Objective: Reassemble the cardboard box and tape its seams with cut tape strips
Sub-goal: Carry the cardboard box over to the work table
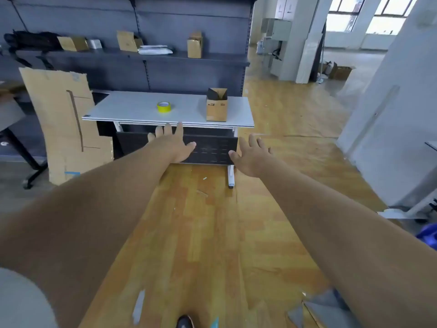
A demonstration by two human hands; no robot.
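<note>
Wooden floor [208, 233] underfoot, scraps scattered on it. Left hand [172, 144] and right hand [251, 157] stretched forward, fingers spread, empty, short of the white tabletop [132, 107]. Yellow tape roll [164, 107] lying flat mid-tabletop; cardboard box [216, 107] upright toward the right end, top flaps raised, well apart from the roll. Flattened cardboard sheet [61, 119] leaning at left; grey shelving [151, 55] with small boxes behind.
</note>
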